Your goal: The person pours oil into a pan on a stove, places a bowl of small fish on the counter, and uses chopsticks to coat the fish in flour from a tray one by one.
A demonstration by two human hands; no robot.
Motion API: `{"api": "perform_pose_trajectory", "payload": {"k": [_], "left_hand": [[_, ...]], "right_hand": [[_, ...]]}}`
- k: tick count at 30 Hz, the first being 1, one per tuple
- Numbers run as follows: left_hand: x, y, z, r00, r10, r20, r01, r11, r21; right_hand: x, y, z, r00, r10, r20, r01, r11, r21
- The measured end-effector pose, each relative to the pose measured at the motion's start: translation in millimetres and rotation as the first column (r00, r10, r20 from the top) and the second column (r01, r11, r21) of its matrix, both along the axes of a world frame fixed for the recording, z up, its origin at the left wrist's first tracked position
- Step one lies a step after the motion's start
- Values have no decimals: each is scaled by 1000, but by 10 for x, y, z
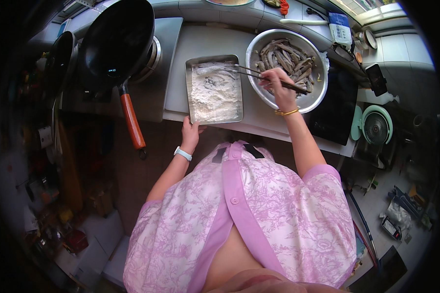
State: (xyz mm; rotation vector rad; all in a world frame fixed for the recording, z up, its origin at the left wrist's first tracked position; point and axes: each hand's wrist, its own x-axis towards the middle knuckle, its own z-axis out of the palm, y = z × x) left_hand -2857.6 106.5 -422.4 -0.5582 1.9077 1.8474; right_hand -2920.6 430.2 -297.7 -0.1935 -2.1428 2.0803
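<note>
My right hand [279,87] grips a pair of dark chopsticks [250,73] above the near-left rim of a large metal bowl [321,93]. Many small greyish fish [284,55] fill the bowl. The chopstick tips reach left over the far right corner of a rectangular metal tray [241,102], which holds white flour [214,102]. A flour-coated piece, apparently fish [214,68], lies along the tray's far end, close to the tips. At the near left corner of the tray, my left hand [191,132] holds its edge.
Left of the tray, a black wok [113,44] with a wooden handle [132,121] sits over a gas burner [152,60]; the handle juts past the counter [205,40] edge. On the right are a dark glass panel [333,106], a green fan [377,124] and a phone [376,79].
</note>
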Motion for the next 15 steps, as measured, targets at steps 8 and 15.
{"api": "perform_pose_trajectory", "payload": {"k": [8,15], "left_hand": [[-87,-15,16,998,-59,21,59,998,-27],[-52,135,39,997,-82,3,82,996,-21]], "right_hand": [[429,1396,-37,921,-387,43,389,914,-112],[414,1445,-313,955,-278,104,283,959,-35]]}}
